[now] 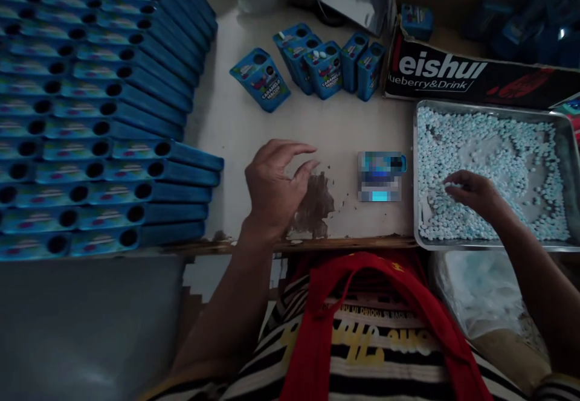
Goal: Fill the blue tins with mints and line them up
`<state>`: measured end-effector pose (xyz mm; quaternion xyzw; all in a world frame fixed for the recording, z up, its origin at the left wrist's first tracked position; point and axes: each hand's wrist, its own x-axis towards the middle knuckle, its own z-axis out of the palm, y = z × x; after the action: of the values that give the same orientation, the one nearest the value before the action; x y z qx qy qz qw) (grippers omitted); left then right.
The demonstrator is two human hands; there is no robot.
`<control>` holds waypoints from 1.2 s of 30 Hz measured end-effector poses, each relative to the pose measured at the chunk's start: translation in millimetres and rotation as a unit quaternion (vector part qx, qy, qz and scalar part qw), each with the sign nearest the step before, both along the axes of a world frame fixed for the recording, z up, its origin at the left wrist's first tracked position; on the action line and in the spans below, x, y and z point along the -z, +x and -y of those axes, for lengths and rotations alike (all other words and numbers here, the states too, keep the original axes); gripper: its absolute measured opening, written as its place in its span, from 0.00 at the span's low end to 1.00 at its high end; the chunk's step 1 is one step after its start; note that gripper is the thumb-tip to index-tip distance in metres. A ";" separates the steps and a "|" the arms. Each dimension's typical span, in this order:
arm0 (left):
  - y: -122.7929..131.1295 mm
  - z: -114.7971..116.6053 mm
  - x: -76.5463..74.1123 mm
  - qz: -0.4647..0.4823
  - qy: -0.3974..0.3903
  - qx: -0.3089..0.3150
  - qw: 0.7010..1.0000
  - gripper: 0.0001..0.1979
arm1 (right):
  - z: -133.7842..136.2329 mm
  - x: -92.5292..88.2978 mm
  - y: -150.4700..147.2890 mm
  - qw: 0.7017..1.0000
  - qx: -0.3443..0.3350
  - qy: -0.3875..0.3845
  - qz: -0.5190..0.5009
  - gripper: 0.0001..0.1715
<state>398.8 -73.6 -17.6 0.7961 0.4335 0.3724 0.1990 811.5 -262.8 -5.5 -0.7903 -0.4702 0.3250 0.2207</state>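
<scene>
My left hand [280,186] is over the middle of the table, thumb and fingers curved apart with nothing between them. My right hand [473,192] is over the metal tray [417,177] of small pale blue and white candies [475,129]. Its fingers are pinched together at the candies; what they hold is too small to make out. Between the hands lies a small device with a blue pack on it [380,174], its surface blurred by pixels. Beyond my left hand stands a blue candy pack [261,81], apart from a group of several similar packs [324,70].
Rows of stacked blue packs [104,111] fill the left side of the table. At the back right, a black printed cardboard box [475,78] holds more blue packs. Clear plastic lies at the back, and a plastic bag [480,292] sits below the tray.
</scene>
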 end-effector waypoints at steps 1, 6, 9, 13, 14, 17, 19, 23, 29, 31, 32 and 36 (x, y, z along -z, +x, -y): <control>2.7 -2.1 0.4 -0.011 -0.008 0.016 1.000 0.08 | 1.8 -3.1 0.2 0.997 0.046 -0.004 -0.056 0.24; 18.6 -5.1 6.0 -0.030 -0.050 0.107 0.992 0.20 | 4.6 -15.7 -7.6 0.980 0.111 -0.020 -0.166 0.29; 26.8 -0.1 11.9 0.001 -0.069 0.152 0.986 0.24 | 1.5 -19.5 -10.3 0.989 0.095 -0.049 -0.104 0.28; 36.9 8.5 16.8 0.040 -0.099 0.168 0.980 0.30 | -13.1 -31.8 -16.6 0.995 0.074 -0.056 -0.043 0.27; 40.0 10.5 17.2 0.046 -0.108 0.162 0.980 0.32 | -18.9 -37.4 -21.1 0.995 0.069 -0.042 -0.061 0.26; 49.8 16.0 16.9 0.054 -0.144 0.156 0.976 0.33 | -39.1 -56.4 -42.3 0.989 0.049 0.010 -0.136 0.24; 55.2 19.3 15.2 0.049 -0.171 0.162 0.970 0.31 | -53.5 -66.6 -59.4 0.985 0.021 0.036 -0.165 0.22; 55.9 24.5 10.9 0.033 -0.202 0.147 0.968 0.30 | -79.1 -75.9 -85.8 0.991 -0.071 0.091 -0.075 0.14; 42.9 25.9 15.5 0.034 -0.221 0.105 0.969 0.28 | -96.0 -82.9 -97.7 0.972 -0.172 0.152 0.041 0.07; 42.1 25.4 16.9 0.036 -0.224 0.099 0.969 0.28 | -97.4 -81.6 -96.4 0.970 -0.180 0.158 0.035 0.08; 42.7 25.2 16.4 0.036 -0.224 0.100 0.969 0.28 | -97.9 -79.6 -95.6 0.971 -0.175 0.160 0.027 0.07; 47.2 24.3 8.7 0.030 -0.222 0.127 0.966 0.28 | -100.7 -67.6 -96.1 0.980 -0.129 0.150 -0.032 0.11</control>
<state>446.0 -97.9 -26.3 0.7691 0.3942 0.2618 0.4296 715.4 -162.1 62.1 -0.6698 -0.6046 0.3017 0.3079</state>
